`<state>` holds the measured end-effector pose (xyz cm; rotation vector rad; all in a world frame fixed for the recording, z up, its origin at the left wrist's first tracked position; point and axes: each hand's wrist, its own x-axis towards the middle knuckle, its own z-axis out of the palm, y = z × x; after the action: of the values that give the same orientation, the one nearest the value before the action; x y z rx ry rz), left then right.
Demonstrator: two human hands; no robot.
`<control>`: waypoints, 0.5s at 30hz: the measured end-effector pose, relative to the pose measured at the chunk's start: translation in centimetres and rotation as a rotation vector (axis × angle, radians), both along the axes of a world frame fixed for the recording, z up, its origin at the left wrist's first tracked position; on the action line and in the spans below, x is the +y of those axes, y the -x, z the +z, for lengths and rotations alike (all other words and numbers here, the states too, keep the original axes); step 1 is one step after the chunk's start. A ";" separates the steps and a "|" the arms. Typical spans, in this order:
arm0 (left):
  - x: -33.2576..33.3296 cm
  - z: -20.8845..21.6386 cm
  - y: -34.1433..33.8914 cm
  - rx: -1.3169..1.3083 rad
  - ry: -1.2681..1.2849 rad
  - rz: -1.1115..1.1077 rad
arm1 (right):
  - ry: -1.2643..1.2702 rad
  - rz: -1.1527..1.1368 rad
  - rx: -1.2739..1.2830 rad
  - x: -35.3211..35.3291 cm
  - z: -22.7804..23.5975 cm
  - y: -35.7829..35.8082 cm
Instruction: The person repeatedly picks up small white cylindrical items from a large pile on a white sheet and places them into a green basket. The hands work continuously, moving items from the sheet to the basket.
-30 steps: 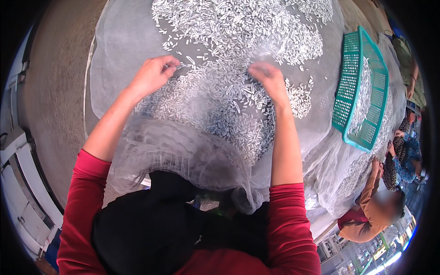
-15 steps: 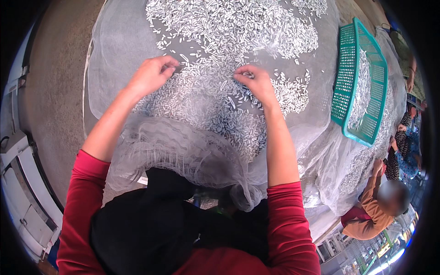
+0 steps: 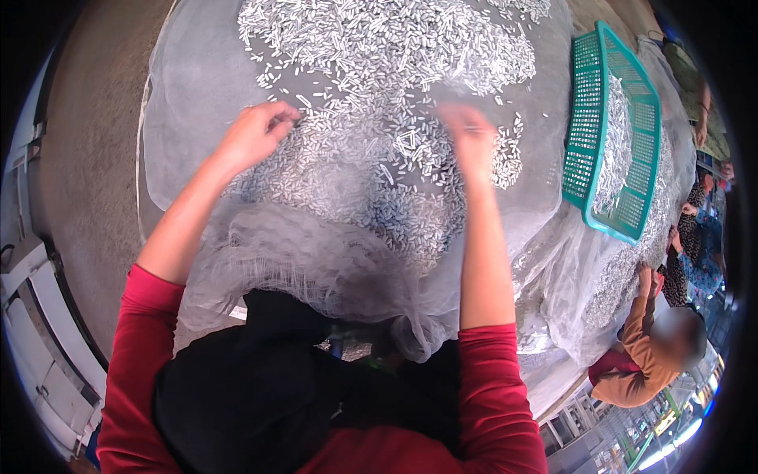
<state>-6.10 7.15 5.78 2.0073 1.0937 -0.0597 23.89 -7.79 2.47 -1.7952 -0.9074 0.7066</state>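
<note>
The left hand [image 3: 257, 136] is curled, thumb and fingertips nearly together beside small silvery pieces [image 3: 339, 142], and the right hand [image 3: 472, 142] is blurred over them; whether a piece is pinched by either, and how far the right is opened, cannot be told. Sheer mesh [image 3: 316, 245] is bunched nearer than both hands. Well right of the right hand, a green basket [image 3: 580, 126] is part-filled with similar pieces.

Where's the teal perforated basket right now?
In the head view, the teal perforated basket sits at upper right, holding whitish pieces, to the right of the person's right hand.
</note>
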 end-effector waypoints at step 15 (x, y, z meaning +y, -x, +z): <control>-0.8 0.6 1.5 0.011 -0.046 0.040 | 0.113 -0.164 -0.632 -8.7 5.9 -17.9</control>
<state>-7.62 6.40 6.35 2.0277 1.1511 -0.0247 41.79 -16.47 8.34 -2.2134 -1.1195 0.0714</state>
